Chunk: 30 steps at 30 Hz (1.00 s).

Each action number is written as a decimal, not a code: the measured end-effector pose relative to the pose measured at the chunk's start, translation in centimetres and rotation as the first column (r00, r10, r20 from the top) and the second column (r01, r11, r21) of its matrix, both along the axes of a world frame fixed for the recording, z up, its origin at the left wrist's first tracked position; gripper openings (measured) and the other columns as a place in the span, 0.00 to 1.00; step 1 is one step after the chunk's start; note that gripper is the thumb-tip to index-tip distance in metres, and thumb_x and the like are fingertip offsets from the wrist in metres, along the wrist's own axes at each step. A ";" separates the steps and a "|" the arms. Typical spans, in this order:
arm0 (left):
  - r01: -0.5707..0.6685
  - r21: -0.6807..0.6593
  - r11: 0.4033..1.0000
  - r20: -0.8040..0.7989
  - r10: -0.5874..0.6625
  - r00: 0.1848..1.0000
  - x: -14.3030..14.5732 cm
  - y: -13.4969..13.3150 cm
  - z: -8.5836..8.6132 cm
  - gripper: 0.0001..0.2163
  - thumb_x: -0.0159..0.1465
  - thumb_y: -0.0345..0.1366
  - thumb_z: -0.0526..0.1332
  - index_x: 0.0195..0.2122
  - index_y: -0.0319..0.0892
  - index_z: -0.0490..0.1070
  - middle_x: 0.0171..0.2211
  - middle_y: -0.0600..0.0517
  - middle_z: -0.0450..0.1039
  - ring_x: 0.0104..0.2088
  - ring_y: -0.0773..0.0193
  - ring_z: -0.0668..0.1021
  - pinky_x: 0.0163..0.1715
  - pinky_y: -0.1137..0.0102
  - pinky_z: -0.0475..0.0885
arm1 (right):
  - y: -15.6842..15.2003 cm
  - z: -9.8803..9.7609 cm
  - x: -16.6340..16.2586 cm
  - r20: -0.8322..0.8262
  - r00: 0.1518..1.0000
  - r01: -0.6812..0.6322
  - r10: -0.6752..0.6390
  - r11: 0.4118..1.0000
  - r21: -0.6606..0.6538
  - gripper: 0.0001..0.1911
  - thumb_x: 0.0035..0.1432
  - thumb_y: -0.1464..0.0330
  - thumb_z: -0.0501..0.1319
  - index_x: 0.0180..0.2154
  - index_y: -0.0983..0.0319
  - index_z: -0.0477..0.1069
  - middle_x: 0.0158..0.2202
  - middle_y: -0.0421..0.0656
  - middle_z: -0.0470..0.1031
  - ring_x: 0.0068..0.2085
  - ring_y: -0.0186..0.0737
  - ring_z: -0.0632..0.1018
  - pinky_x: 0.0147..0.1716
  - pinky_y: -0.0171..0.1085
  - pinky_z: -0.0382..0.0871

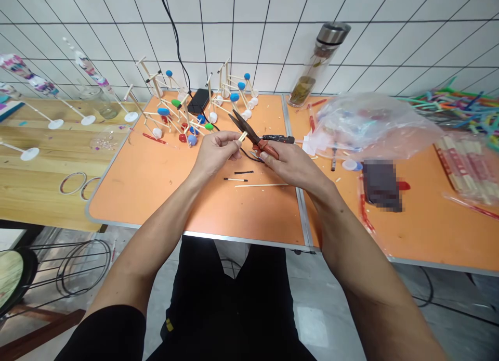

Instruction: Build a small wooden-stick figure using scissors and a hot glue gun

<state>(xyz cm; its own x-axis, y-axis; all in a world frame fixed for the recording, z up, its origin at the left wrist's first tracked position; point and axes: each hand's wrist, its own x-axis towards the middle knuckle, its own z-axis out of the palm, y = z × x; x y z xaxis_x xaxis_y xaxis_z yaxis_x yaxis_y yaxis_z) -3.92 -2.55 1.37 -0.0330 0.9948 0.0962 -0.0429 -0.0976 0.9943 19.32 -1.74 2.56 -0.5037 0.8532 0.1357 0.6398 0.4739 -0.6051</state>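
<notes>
My left hand [216, 152] pinches a short wooden stick [242, 137], its pale tip poking out toward the right. My right hand [290, 163] grips red-handled scissors [253, 134] whose dark blades are spread, with the stick's end between them. Both hands hover over the orange table [156, 189]. Under them lie a long thin wooden stick [261, 185], a shorter stick [236, 180] and a small black piece [244, 172].
Stick-and-ball models [187, 111] stand at the table's far side beside a black box [198, 101] with a cable. A glass bottle [315, 64] leans by the wall. A clear plastic bag [370, 124], straws [463, 103] and packed sticks [468, 163] lie right.
</notes>
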 end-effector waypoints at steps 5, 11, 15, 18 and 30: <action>0.016 0.035 0.999 0.000 -0.016 1.000 0.0 0.0 -0.1 0.06 0.56 0.37 0.73 0.33 0.41 0.84 0.22 0.53 0.79 0.23 0.66 0.80 0.28 0.72 0.76 | 0.0 0.1 0.0 0.039 0.999 0.012 -0.013 1.000 0.008 0.22 0.78 0.58 0.55 0.59 0.59 0.82 0.56 0.48 0.88 0.54 0.57 0.85 0.47 0.45 0.68; 0.011 0.035 0.999 -0.027 -0.010 1.000 0.1 0.0 -0.1 0.05 0.57 0.37 0.73 0.31 0.42 0.82 0.21 0.53 0.78 0.23 0.66 0.80 0.27 0.72 0.76 | 0.0 0.0 0.0 0.049 0.999 0.016 -0.017 1.000 0.019 0.21 0.79 0.59 0.56 0.60 0.58 0.82 0.59 0.48 0.88 0.56 0.56 0.85 0.49 0.45 0.70; 0.006 0.050 0.999 -0.037 -0.004 0.999 0.0 0.2 -0.3 0.05 0.58 0.36 0.74 0.32 0.42 0.83 0.21 0.53 0.78 0.22 0.66 0.79 0.28 0.72 0.76 | 0.0 -0.1 -0.1 0.056 0.998 0.022 -0.024 0.999 0.032 0.19 0.78 0.61 0.56 0.59 0.57 0.82 0.58 0.47 0.88 0.56 0.55 0.85 0.49 0.44 0.71; 0.000 0.058 0.998 -0.047 0.003 0.999 0.0 0.2 -0.5 0.04 0.59 0.35 0.73 0.33 0.41 0.84 0.21 0.52 0.78 0.22 0.67 0.79 0.28 0.72 0.76 | -0.1 0.0 -0.1 0.061 0.998 0.020 -0.022 0.999 0.039 0.20 0.78 0.61 0.56 0.59 0.58 0.82 0.58 0.48 0.88 0.55 0.55 0.85 0.49 0.44 0.71; -0.007 0.044 0.999 -0.046 0.009 0.999 0.0 0.4 -0.7 0.04 0.58 0.34 0.73 0.33 0.42 0.85 0.21 0.53 0.78 0.22 0.66 0.79 0.26 0.72 0.75 | -0.1 0.0 -0.2 0.048 0.999 0.012 -0.013 0.999 0.035 0.21 0.79 0.57 0.55 0.57 0.58 0.82 0.58 0.49 0.88 0.58 0.59 0.85 0.50 0.46 0.71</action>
